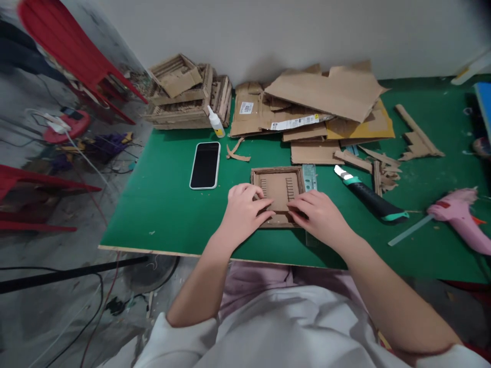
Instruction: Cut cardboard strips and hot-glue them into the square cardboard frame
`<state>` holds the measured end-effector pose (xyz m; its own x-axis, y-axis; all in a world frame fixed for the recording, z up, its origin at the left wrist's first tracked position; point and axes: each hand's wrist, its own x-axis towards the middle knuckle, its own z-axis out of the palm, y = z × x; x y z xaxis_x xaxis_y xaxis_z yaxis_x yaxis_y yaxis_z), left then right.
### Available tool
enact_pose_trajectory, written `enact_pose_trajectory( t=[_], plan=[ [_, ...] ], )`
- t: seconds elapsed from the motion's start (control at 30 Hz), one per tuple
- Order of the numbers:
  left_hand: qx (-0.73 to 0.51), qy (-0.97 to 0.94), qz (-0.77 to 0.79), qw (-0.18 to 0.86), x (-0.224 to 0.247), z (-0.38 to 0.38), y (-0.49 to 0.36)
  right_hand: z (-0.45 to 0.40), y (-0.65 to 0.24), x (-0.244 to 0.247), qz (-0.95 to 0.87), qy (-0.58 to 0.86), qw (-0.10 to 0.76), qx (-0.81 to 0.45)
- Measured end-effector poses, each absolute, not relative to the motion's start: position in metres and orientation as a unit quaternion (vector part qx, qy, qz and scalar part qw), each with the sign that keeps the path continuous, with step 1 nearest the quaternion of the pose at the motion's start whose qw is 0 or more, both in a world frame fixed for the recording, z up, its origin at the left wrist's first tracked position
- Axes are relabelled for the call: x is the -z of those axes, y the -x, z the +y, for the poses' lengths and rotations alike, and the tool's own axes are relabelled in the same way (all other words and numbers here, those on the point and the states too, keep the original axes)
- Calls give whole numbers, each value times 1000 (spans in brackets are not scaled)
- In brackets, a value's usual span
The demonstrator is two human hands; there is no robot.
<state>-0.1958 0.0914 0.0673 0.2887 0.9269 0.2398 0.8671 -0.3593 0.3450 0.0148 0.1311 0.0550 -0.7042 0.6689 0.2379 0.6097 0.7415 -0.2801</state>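
Two red plastic chairs (76,46) stand at the far left, with one red stool (72,127) between them; on the bench (172,220), at least two cardboard frames (180,110) lie stacked at the back left, with one glue bottle (217,124) just beside them; one smartphone (205,166) lies screen up, dark, in front.

The left hand (245,207) rests over the left side of one shallow cardboard tray (278,185), thumb and forefinger slightly parted inside it; the tray lies flat near the bench's front edge, brown and rectangular, with layered, rough-cut walls and two facing rows of short ribs; the right hand (318,214) mirrors the left at the other side, its fingers bent and slightly parted; whether either hand's fingers pinch anything, I cannot tell.

One clear greenish ruler (310,175) passes by the tray's right wall; many cardboard pieces (326,92) are heaped behind; further right lie one black-and-green utility knife (370,198), blade out, and one pink hot glue gun (460,214) with one glue stick (410,230) extending from its rear.
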Motion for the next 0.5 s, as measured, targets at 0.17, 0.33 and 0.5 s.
enact_pose_trajectory(
  t=[0.17,0.33,0.5],
  plan=[
    [-197,-801,560,78,-62,95,192,132,-17,-52,-916,348,177,-91],
    [-199,-800,560,81,-58,95,192,132,-22,-53,-911,349,196,-100],
    [-197,-800,560,84,-57,95,193,132,-26,-52,-906,359,199,-109]
  ],
)
